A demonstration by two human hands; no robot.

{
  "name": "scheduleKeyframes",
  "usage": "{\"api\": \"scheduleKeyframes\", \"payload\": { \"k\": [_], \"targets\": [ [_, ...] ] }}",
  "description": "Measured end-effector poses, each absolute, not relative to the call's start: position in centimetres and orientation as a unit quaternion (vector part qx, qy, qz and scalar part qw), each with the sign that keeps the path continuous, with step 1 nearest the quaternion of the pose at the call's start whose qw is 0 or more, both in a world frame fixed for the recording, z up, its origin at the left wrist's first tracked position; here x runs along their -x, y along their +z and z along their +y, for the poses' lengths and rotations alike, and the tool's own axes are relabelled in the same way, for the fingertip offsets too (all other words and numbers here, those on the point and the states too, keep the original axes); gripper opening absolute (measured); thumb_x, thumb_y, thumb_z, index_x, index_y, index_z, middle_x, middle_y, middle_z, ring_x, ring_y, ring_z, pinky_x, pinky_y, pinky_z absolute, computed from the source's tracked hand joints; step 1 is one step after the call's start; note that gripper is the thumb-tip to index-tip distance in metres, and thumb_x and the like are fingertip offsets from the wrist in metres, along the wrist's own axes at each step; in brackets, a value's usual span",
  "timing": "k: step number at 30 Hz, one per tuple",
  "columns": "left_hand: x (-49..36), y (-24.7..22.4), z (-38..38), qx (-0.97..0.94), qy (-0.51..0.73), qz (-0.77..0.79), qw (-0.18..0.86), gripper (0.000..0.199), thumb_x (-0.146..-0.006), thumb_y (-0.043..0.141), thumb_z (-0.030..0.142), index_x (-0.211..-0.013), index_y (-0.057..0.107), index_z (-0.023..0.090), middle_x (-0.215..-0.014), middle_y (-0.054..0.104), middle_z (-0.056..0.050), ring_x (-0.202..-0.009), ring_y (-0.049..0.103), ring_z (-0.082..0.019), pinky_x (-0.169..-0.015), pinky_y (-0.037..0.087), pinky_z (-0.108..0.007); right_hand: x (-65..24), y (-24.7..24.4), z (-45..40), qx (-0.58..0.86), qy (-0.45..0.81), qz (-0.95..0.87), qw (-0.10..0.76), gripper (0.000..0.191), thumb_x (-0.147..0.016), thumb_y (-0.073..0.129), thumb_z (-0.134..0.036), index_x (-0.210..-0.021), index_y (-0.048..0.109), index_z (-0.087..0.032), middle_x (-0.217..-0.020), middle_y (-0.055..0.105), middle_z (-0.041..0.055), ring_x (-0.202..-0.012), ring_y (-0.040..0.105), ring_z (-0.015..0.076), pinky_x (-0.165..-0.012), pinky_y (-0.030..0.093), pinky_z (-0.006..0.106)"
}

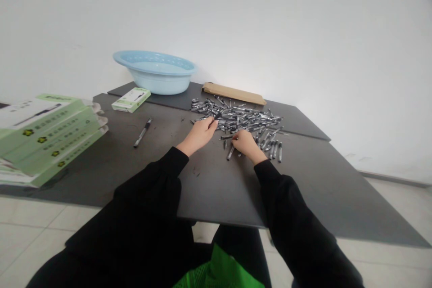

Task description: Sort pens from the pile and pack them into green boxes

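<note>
Dark grey, flat-topped table (219,193), bearing a loose heap of slender clear-and-black plastic pens (245,118). At the heap's near left edge, the left hand (200,134): fingers curled and thumb closed on a dark-ended pen (217,116). At its near edge, the right hand (248,145): fingertips pinching a single pen (230,153). Behind the heap: a long brown cardboard piece (234,93), then a plain white wall (270,18). Left of and behind it: a round pale-blue plastic basin (162,82) and a flat green-and-white carton (131,100). Farther left: stacked green-and-white cartons (50,141). Nearer than the heap, past the table edge: pale floor tiles (25,238).
</note>
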State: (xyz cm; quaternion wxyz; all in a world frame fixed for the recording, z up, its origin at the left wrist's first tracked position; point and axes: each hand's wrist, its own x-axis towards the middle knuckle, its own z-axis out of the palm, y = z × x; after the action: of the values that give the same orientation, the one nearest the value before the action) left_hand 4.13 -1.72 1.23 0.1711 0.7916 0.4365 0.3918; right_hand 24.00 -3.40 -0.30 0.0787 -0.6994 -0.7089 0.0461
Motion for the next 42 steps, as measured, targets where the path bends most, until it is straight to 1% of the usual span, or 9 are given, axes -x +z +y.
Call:
{"api": "scheduleKeyframes", "payload": {
  "k": [4,9,15,18,21,26,31,36,42],
  "targets": [
    [-4.1,1.2,-1.7,-0.792,0.389,0.441,0.163,0.032,-0.097,0.039,0.035,-0.07,0.046,0.02,-0.065,0.051,0.0,-0.063,0.046,-0.015,-0.061,0.029,-0.027,-23.9,0.0,-3.5,0.685,0.043,-0.724,0.07,0.028,-0.079,0.055,-0.013,-0.092,0.08,-0.014,-0.093,0.076,0.0134,-0.091,0.068,0.0234,-0.079,0.045,0.026],
    [-4.1,1.3,-1.6,-0.796,0.385,0.439,0.159,0.032,-0.097,0.039,0.035,-0.07,0.046,0.02,-0.066,0.052,0.0,-0.064,0.048,-0.015,-0.061,0.03,-0.027,-24.1,-0.4,-3.2,0.683,0.052,-0.724,0.079,0.023,-0.085,0.058,-0.019,-0.093,0.079,-0.015,-0.096,0.076,0.0135,-0.095,0.068,0.0236,-0.082,0.046,0.027],
    [-4.2,1.1,-1.7,-0.801,0.377,0.439,0.151,0.032,-0.098,0.039,0.034,-0.07,0.047,0.021,-0.066,0.055,-0.001,-0.064,0.049,-0.016,-0.061,0.029,-0.028,-24.5,-1.2,-2.7,0.668,0.059,-0.733,0.114,0.019,-0.088,0.059,-0.018,-0.093,0.076,-0.014,-0.104,0.074,0.014,-0.101,0.066,0.0224,-0.089,0.045,0.027],
    [-4.1,1.1,-1.7,-0.803,0.377,0.437,0.151,0.031,-0.098,0.039,0.034,-0.07,0.047,0.021,-0.066,0.055,-0.001,-0.064,0.05,-0.016,-0.061,0.029,-0.028,-24.7,-1.2,-2.6,0.667,0.064,-0.732,0.124,0.019,-0.088,0.059,-0.016,-0.097,0.076,-0.013,-0.107,0.074,0.0136,-0.103,0.066,0.0212,-0.09,0.045,0.025],
    [-4.1,1.1,-1.8,-0.802,0.375,0.439,0.151,0.031,-0.098,0.039,0.034,-0.07,0.047,0.021,-0.067,0.056,-0.001,-0.064,0.051,-0.016,-0.061,0.03,-0.028,-24.8,-1.0,-2.6,0.664,0.071,-0.734,0.124,0.024,-0.086,0.06,-0.011,-0.103,0.075,-0.012,-0.111,0.074,0.0127,-0.104,0.066,0.0196,-0.09,0.045,0.023],
    [-4.2,1.1,-1.9,-0.805,0.372,0.436,0.151,0.032,-0.098,0.04,0.034,-0.071,0.049,0.02,-0.068,0.059,-0.002,-0.065,0.054,-0.016,-0.062,0.033,-0.028,-24.9,-0.8,-2.6,0.665,0.083,-0.733,0.117,0.026,-0.082,0.058,-0.009,-0.1,0.077,-0.013,-0.103,0.076,0.0112,-0.1,0.068,0.0211,-0.087,0.047,0.024],
    [-4.3,0.9,-1.8,-0.811,0.368,0.43,0.145,0.032,-0.098,0.04,0.035,-0.071,0.05,0.02,-0.068,0.06,-0.002,-0.065,0.054,-0.017,-0.062,0.033,-0.028,-24.6,-0.7,-2.7,0.66,0.086,-0.736,0.126,0.029,-0.081,0.058,-0.008,-0.1,0.078,-0.014,-0.104,0.076,0.01,-0.1,0.068,0.0195,-0.087,0.047,0.022],
    [-4.2,0.8,-1.7,-0.815,0.365,0.43,0.137,0.032,-0.098,0.04,0.036,-0.073,0.053,0.021,-0.068,0.061,-0.003,-0.065,0.056,-0.018,-0.061,0.033,-0.028,-24.2,-0.5,-2.9,0.671,0.083,-0.726,0.124,0.028,-0.081,0.057,-0.01,-0.098,0.079,-0.015,-0.1,0.077,0.0096,-0.097,0.069,0.0202,-0.088,0.047,0.023],
    [-4.3,0.8,-1.8,-0.817,0.364,0.425,0.141,0.031,-0.098,0.039,0.036,-0.074,0.053,0.021,-0.069,0.06,-0.003,-0.066,0.056,-0.018,-0.062,0.034,-0.029,-24.0,-0.3,-3.4,0.67,0.093,-0.721,0.146,0.028,-0.083,0.061,-0.016,-0.106,0.075,-0.013,-0.102,0.076,0.0106,-0.095,0.069,0.0199,-0.082,0.048,0.023]
  ]
}}
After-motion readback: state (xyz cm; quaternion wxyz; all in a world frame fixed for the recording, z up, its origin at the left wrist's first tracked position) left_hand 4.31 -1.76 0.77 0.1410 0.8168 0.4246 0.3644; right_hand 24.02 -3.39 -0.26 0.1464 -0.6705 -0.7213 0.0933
